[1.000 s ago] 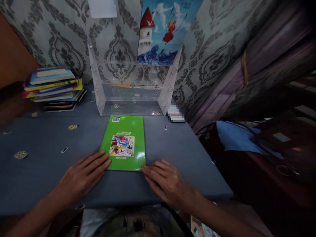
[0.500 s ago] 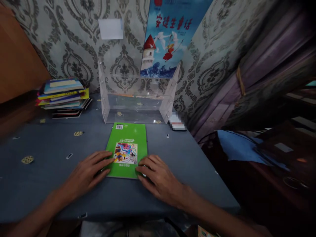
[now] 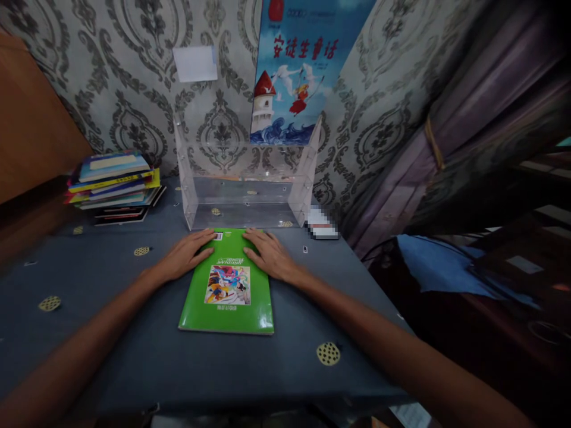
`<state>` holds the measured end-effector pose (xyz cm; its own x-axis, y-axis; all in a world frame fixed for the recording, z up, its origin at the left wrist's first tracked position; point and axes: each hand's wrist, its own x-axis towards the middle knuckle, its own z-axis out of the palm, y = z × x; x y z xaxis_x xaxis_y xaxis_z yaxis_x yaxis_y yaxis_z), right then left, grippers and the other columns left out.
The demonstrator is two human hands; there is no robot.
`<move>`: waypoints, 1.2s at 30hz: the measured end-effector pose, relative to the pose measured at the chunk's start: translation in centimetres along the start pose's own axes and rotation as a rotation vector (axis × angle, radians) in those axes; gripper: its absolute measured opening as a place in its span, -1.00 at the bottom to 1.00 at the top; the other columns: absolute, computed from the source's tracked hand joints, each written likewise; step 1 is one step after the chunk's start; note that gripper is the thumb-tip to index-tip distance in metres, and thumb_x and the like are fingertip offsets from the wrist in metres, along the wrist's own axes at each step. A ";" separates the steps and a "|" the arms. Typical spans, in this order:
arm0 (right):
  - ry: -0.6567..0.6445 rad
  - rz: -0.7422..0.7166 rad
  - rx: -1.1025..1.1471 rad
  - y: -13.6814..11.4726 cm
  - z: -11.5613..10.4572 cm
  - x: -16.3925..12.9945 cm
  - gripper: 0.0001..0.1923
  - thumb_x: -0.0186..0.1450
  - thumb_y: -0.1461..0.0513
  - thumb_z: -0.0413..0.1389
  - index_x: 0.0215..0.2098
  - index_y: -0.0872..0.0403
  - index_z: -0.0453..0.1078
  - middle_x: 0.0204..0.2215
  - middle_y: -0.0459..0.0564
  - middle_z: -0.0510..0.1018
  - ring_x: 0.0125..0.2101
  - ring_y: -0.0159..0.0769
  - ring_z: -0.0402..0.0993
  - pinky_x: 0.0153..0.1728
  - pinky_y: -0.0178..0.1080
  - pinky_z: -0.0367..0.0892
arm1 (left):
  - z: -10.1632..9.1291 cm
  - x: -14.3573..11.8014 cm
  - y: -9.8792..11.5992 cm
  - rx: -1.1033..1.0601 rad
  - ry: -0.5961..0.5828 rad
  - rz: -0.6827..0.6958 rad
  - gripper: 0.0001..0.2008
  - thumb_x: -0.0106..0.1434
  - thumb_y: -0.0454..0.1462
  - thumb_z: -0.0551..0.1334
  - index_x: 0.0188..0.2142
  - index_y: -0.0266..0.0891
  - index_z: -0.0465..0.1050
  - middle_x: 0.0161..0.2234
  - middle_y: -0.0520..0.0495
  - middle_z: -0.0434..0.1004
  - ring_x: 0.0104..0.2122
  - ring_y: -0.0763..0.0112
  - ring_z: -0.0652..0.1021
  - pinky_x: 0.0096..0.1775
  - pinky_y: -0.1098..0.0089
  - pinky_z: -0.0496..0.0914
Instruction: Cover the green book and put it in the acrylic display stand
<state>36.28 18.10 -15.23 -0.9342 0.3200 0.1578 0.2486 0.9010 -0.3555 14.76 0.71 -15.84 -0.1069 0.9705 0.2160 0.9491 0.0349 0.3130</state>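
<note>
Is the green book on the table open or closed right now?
Closed. The green book lies flat on the table, cover up, no pages showing, with the left hand and right hand resting flat on its far end.

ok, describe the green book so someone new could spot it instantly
On the grey-blue table, look just in front of the clear acrylic stand by the patterned wall. The green book lies flat there, alone, with the left hand and right hand resting on its far corners. Unlike the stacked books at far left, it is bright green with a colourful cartoon panel.
</note>
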 end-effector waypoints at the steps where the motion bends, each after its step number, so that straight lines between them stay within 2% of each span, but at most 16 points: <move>1: 0.008 0.023 -0.005 0.3 0.1 0.3 -0.54 0.49 0.15 -0.03 0.31 0.10 0.24 0.34 0.16 0.26 0.37 -0.09 0.11 0.35 0.13 0.02 | 0.3 0.4 -0.3 -0.004 0.017 -0.007 -0.34 0.44 0.09 -0.08 0.29 -0.31 0.29 0.31 -0.24 0.29 0.31 0.14 0.31 0.31 0.01 0.19; 5: 0.037 0.045 -0.007 0.9 0.5 0.7 -0.52 0.49 0.16 -0.03 0.32 0.13 0.22 0.34 0.17 0.25 0.36 -0.11 0.12 0.35 0.07 0.00 | 1.4 0.9 -1.0 -0.014 0.079 -0.027 -0.32 0.45 0.09 -0.12 0.30 -0.33 0.26 0.33 -0.26 0.26 0.33 0.14 0.28 0.33 0.02 0.16; 8: 0.056 0.026 0.005 0.8 0.5 0.7 -0.53 0.48 0.16 -0.02 0.30 0.15 0.25 0.33 0.18 0.28 0.34 -0.11 0.16 0.34 0.06 0.02 | 1.6 0.8 -0.9 -0.007 0.079 -0.034 -0.33 0.45 0.07 -0.12 0.30 -0.35 0.27 0.33 -0.26 0.26 0.33 0.15 0.27 0.33 0.02 0.14; 15: 0.056 -0.013 -0.006 -0.3 0.2 -1.0 -0.54 0.45 0.19 0.01 0.28 0.19 0.28 0.31 0.21 0.30 0.33 -0.10 0.16 0.34 0.05 0.05 | 1.6 -0.8 0.9 0.029 0.094 -0.037 -0.40 0.46 0.01 -0.09 0.26 -0.33 0.32 0.30 -0.24 0.32 0.30 0.16 0.33 0.31 0.01 0.21; 23: 0.054 -0.091 0.014 -2.9 0.1 -8.1 -0.52 0.44 0.20 0.00 0.29 0.20 0.27 0.31 0.24 0.30 0.33 -0.07 0.19 0.34 0.16 0.07 | 2.7 -7.2 6.9 0.138 0.194 0.014 -0.51 0.49 -0.12 -0.04 0.28 -0.25 0.30 0.27 -0.19 0.38 0.27 0.20 0.38 0.24 0.08 0.36; 28: 0.067 -0.155 0.032 -4.4 0.1 -12.9 -0.49 0.46 0.18 0.00 0.33 0.18 0.23 0.32 0.24 0.28 0.36 -0.08 0.12 0.32 0.19 0.13 | 2.9 -10.9 10.2 0.215 0.228 0.088 -0.48 0.47 -0.18 0.03 0.38 -0.16 0.13 0.29 -0.14 0.36 0.26 0.23 0.40 0.19 0.16 0.43; 32: 0.018 -0.208 0.046 -4.6 -0.9 -16.2 -0.51 0.47 0.18 0.00 0.33 0.13 0.24 0.32 0.20 0.28 0.36 -0.11 0.12 0.34 0.16 0.11 | 1.6 -13.1 11.7 0.274 0.246 0.165 -0.41 0.47 -0.17 0.04 0.43 -0.07 -0.04 0.26 -0.08 0.40 0.18 0.27 0.49 0.10 0.24 0.50; 36: -0.027 -0.322 0.058 -3.9 -2.6 -19.6 -0.49 0.46 0.15 0.05 0.33 0.12 0.23 0.31 0.21 0.30 0.36 -0.11 0.13 0.33 0.12 0.14 | 0.1 -16.0 11.5 0.288 0.186 0.245 -0.41 0.45 -0.19 0.01 0.43 -0.07 -0.03 0.30 -0.04 0.34 0.16 0.33 0.51 0.06 0.37 0.51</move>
<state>54.26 9.04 -14.52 -0.9690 0.0128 0.2467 -0.0749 0.9364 -0.3428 27.41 -14.41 -15.81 0.1057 0.8996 0.4237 0.9943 -0.1007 -0.0344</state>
